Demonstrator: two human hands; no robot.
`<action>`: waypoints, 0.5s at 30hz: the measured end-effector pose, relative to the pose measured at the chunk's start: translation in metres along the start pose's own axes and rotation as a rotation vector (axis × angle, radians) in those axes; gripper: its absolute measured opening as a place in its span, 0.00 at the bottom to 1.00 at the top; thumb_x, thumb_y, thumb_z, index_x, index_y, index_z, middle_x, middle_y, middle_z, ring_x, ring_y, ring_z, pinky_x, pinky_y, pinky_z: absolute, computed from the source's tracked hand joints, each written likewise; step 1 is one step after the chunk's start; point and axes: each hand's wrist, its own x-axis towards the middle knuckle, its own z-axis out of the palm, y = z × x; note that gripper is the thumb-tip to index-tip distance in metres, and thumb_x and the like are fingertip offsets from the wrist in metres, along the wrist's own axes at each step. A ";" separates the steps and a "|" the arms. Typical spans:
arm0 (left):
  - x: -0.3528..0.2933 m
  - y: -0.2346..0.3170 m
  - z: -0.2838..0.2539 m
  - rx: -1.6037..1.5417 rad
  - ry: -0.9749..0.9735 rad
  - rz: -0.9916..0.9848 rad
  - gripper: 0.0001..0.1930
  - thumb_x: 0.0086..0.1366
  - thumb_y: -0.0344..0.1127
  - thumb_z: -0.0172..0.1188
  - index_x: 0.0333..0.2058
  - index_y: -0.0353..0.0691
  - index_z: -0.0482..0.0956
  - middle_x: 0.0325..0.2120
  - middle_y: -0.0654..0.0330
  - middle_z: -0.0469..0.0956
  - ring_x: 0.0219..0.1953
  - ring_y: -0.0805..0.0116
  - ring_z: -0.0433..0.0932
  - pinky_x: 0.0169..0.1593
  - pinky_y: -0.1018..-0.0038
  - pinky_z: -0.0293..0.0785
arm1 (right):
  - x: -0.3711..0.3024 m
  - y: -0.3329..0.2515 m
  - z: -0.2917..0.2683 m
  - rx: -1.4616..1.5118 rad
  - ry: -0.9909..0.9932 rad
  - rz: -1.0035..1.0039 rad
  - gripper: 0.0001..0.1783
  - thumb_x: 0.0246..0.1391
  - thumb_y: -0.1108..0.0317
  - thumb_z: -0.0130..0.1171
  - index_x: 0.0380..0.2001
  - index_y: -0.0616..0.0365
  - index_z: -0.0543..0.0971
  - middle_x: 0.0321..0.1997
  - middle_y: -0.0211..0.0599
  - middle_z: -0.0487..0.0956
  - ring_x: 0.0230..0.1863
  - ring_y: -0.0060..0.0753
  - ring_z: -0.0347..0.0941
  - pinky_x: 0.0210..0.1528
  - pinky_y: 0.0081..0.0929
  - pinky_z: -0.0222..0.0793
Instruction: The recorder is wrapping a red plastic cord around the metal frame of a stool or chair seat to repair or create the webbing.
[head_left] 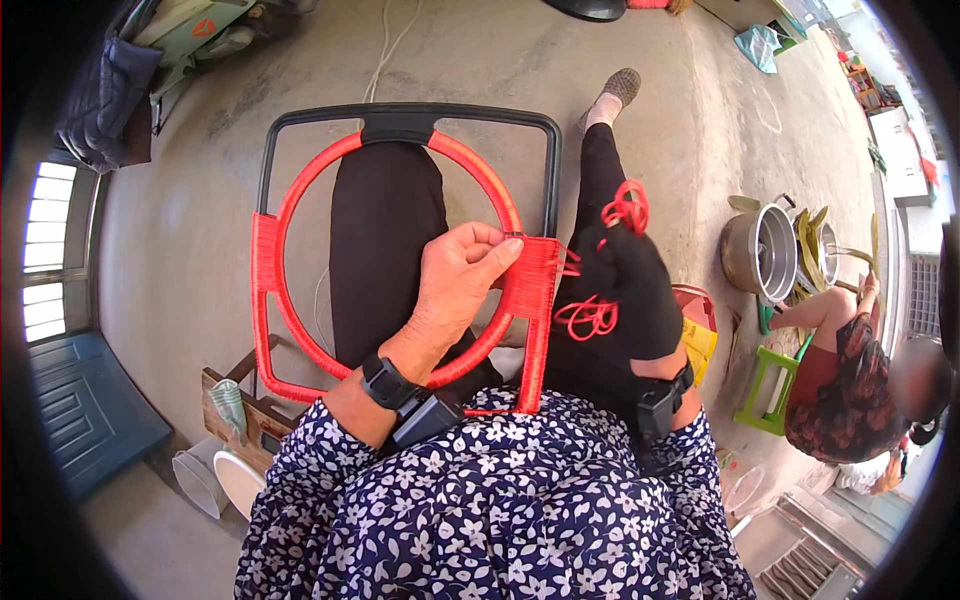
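Across my lap rests a black metal frame (pixel 557 160), squarish with a ring inside, much of it wrapped in red cord (pixel 530 285). My bare left hand (pixel 455 275) is closed, thumb and fingertips pinching the wrapped right-hand joint where ring and side bar meet. The frame's far bar and upper sides show bare black. My right hand (pixel 628 290) wears a black glove and is closed round a bundle of red cord, whose loops (pixel 625 208) stick out above and below it. Strands run from the glove to the joint. The gloved fingers are partly blurred against my dark trousers.
At right a person (pixel 845 395) sits low beside a large metal pot (pixel 757 250) and a green plastic stool (pixel 770 390). A red and yellow package (pixel 697 330) stands by my right arm. Lower left are a wooden stool (pixel 262 415) and a white bucket (pixel 200 477).
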 end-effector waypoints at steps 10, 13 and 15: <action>-0.001 -0.002 -0.004 -0.127 -0.039 -0.056 0.07 0.67 0.37 0.56 0.33 0.40 0.76 0.29 0.65 0.79 0.29 0.77 0.78 0.35 0.79 0.76 | -0.026 0.098 -0.251 -0.183 0.502 -0.299 0.12 0.62 0.59 0.52 0.43 0.53 0.75 0.26 0.25 0.72 0.25 0.21 0.69 0.26 0.17 0.64; -0.001 -0.003 -0.003 -0.093 -0.019 -0.084 0.07 0.67 0.36 0.55 0.34 0.40 0.76 0.29 0.65 0.79 0.30 0.77 0.78 0.36 0.78 0.76 | -0.036 0.105 -0.282 0.779 -0.226 -0.287 0.13 0.64 0.63 0.49 0.48 0.57 0.71 0.34 0.32 0.74 0.35 0.26 0.71 0.36 0.19 0.69; -0.001 -0.004 -0.005 -0.202 -0.010 -0.094 0.06 0.68 0.33 0.53 0.36 0.38 0.75 0.32 0.63 0.79 0.32 0.76 0.78 0.38 0.77 0.75 | -0.041 0.094 -0.260 0.475 0.437 -0.035 0.16 0.63 0.63 0.49 0.50 0.59 0.70 0.45 0.40 0.75 0.43 0.35 0.72 0.47 0.29 0.69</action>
